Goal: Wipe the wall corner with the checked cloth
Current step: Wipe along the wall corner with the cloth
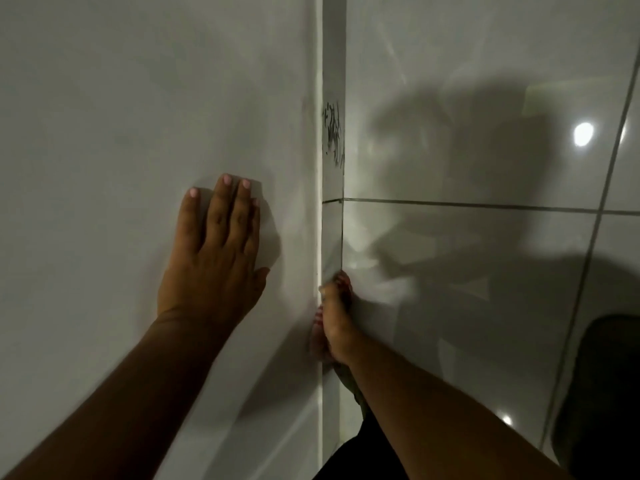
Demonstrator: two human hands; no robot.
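The wall corner (pixel 331 220) runs as a narrow vertical strip between a plain white wall on the left and glossy tiles on the right. Black scribble marks (pixel 333 133) sit on the strip, well above my hands. My left hand (pixel 214 258) lies flat on the white wall, fingers spread upward, left of the corner. My right hand (pixel 335 317) presses against the corner lower down, blurred, shut on the checked cloth (pixel 318 327). Only a reddish striped edge of the cloth shows beside the hand; the rest is hidden.
Glossy white tiles (pixel 485 150) with grey grout lines fill the right side and show my shadow and lamp reflections. A dark object (pixel 609 393) sits at the lower right edge. Dark clothing (pixel 349 459) shows at the bottom centre.
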